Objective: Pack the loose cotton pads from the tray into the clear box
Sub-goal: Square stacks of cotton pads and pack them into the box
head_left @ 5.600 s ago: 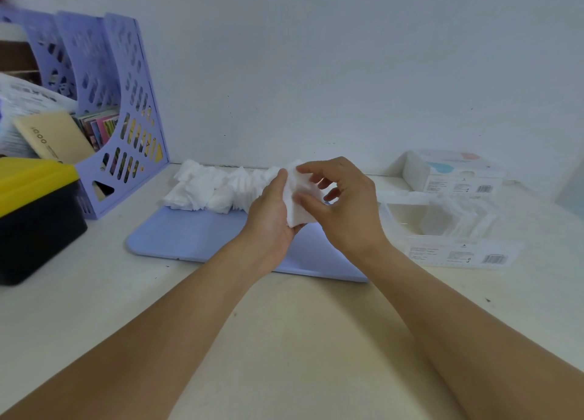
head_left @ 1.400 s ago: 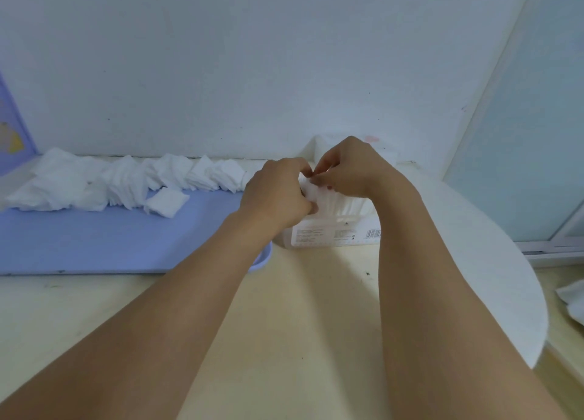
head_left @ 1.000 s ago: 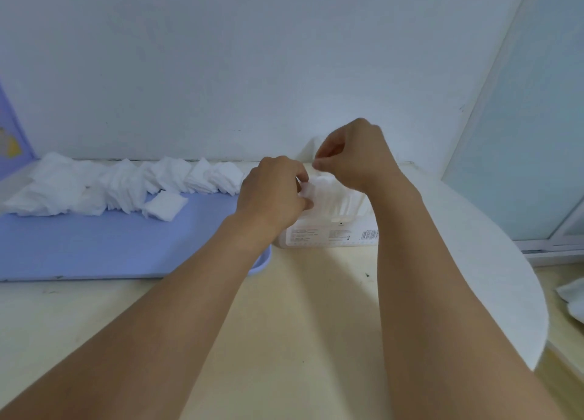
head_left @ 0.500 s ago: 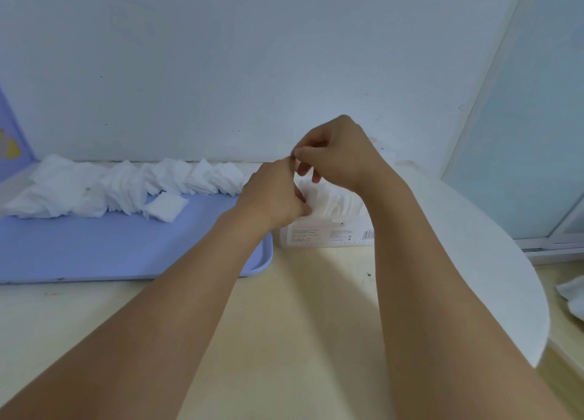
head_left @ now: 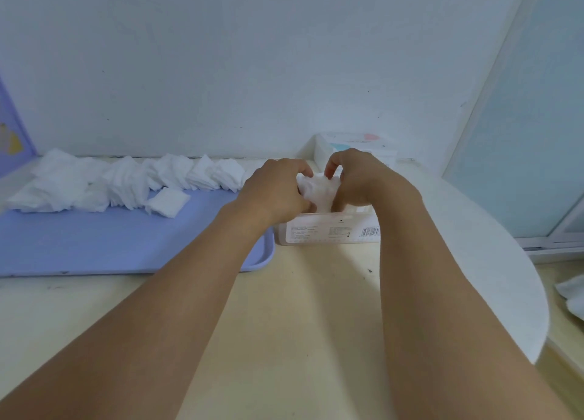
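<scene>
A lilac tray [head_left: 126, 242] lies on the left of the table, with a row of loose white cotton pads [head_left: 120, 182] along its far edge. The clear box [head_left: 328, 230], labelled with a barcode, stands just right of the tray. My left hand [head_left: 278, 192] and my right hand [head_left: 360, 182] meet over the box's open top, both pinching a bunch of cotton pads [head_left: 317, 188] that reaches down into it. The inside of the box is mostly hidden by my hands.
The box's white lid or a second pack [head_left: 357, 147] sits behind it at the wall. The round table edge [head_left: 521, 277] curves off to the right, with a glass door [head_left: 531, 135] beyond. A lilac file rack's edge [head_left: 12, 135] shows at far left.
Over the last second my right hand rose above the box, then came back down. Both hands now hold the bunch of pads low at the box's top.
</scene>
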`<state>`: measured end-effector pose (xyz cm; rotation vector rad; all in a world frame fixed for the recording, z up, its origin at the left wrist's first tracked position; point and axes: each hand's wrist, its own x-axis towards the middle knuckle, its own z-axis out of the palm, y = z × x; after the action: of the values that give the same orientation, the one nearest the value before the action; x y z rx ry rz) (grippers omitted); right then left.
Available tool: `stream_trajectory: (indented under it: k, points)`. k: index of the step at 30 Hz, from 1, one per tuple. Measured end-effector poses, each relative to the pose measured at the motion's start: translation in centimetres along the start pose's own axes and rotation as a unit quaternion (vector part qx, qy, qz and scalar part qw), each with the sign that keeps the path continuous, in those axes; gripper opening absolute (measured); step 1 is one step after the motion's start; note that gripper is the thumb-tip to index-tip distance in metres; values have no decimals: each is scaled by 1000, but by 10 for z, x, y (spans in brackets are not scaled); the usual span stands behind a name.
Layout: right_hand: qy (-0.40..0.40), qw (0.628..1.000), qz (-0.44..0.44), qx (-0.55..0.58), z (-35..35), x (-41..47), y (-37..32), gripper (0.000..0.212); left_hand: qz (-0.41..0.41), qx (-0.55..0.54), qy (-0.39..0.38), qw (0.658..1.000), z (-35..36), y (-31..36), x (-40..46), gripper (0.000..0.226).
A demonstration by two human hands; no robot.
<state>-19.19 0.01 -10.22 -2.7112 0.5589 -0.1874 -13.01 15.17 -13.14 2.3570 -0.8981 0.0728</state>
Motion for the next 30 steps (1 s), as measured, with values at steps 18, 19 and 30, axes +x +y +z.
stream_trajectory:
  k: [18,19,30]
  points:
    - [127,982,-87,113,-6,0,-16,17,17,-29,-52,998,-2,-4,3,55]
    - [125,978,-115,122,-4,-1,-23,13,19,-20,-50,998,-3,-4,4,51]
    - [105,992,-66,-2,30,13,-24,36,1,-165,112,980,0,-13,-4,54]
